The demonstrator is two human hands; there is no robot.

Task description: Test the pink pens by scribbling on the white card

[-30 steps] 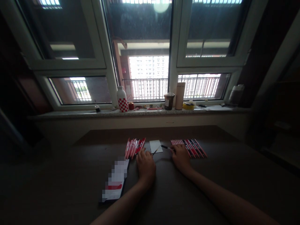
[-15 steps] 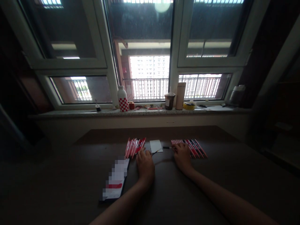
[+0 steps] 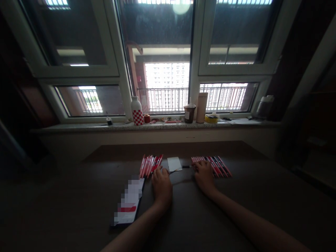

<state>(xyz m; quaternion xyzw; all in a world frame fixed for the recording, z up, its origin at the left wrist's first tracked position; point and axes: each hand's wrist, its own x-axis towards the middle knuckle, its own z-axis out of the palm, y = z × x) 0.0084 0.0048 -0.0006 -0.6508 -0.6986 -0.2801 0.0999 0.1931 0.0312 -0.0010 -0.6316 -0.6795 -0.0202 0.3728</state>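
Thin stick (image 3: pixel 173 171): pinched by the left hand (image 3: pixel 162 185) at the lower edge of the card (image 3: pixel 174 163).
Dark piece (image 3: pixel 186 167): held by the right hand (image 3: pixel 204 176), just beside the card.
Pens (image 3: pixel 150 165): laid in two groups.

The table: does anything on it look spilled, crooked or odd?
No spill shows. The flat white item beside the left hand lies aslant, partly hidden by square blocks, which looks unnatural. The left pen row and right pen row look roughly orderly.
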